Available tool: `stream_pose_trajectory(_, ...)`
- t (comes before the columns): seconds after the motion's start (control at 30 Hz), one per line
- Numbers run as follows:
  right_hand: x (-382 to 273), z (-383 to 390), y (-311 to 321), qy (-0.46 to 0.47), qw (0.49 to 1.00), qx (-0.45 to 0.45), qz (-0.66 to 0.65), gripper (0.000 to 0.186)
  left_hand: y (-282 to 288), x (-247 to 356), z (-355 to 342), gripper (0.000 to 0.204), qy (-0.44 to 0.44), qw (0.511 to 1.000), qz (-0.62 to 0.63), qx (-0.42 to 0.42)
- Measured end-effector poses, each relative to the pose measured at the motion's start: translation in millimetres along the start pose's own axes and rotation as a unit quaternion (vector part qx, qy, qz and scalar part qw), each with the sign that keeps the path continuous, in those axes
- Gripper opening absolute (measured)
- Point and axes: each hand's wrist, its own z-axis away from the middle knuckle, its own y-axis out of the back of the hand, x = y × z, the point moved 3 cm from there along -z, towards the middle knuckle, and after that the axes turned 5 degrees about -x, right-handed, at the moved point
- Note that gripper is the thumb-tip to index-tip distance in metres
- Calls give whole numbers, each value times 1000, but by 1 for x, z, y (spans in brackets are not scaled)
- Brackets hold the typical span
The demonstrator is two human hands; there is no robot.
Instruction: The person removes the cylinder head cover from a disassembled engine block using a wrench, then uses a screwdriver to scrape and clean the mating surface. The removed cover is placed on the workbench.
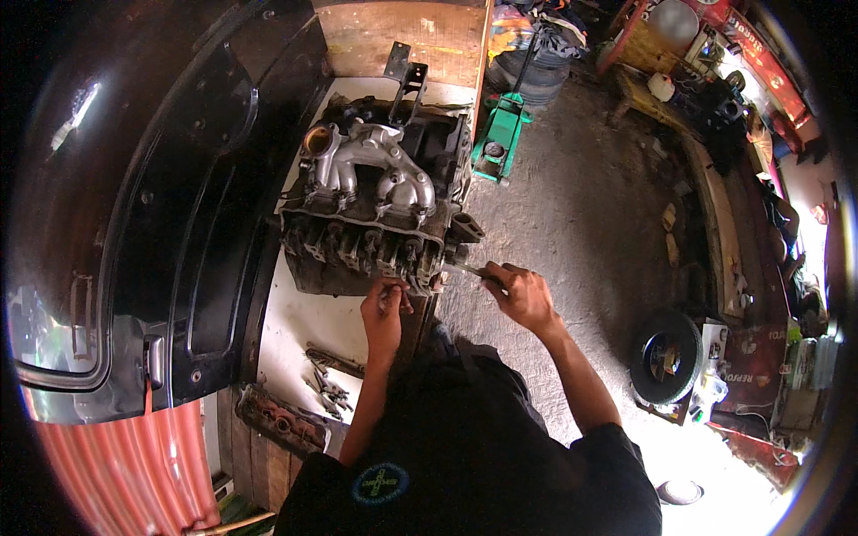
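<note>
An engine cylinder head with exposed valve gear stands in front of me, on top of a dark engine block. A silver intake manifold is mounted on its far side. My left hand is at the near edge, fingers curled in a pinch against the valve gear; what they hold is hidden. To the right, my right hand is closed around a slim metal hand tool. The tool's far end points at the engine's right side, near a dark pipe outlet. Its exact kind is too small to tell.
Bolts and metal parts lie on the white surface near my left forearm, beside a dirty metal cover. A black vehicle panel borders the left. A green floor jack and a tyre stand at the right.
</note>
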Motion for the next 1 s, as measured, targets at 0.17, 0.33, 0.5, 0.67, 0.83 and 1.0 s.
stream_pose_trajectory(0.17, 19, -6, 10, -48, 999, -12, -21, 13, 1, -3, 5, 11, 16, 1000, -9, 1)
stream_pose_trajectory(0.33, 17, 5, 8, 1, 999, -8, -50, 17, 0, -2, 8, 13, 35, 999, -22, 28)
stream_pose_trajectory(0.5, 5, -13, -8, 10, 999, -11, -49, 16, -5, -9, 2, 13, 30, 1000, 1, 6)
stream_pose_trajectory(0.67, 28, -3, 3, 2, 1000, -6, -5, 18, -5, -7, -4, 12, 23, 1000, -8, -6)
stream_pose_trajectory(0.83, 33, -11, 10, -36, 998, -23, -44, 16, -1, -9, 0, 13, 31, 999, -4, 21)
stream_pose_trajectory(1.0, 19, -2, -5, 12, 997, -1, -78, 15, -3, -12, -3, 13, 32, 999, -9, -4)
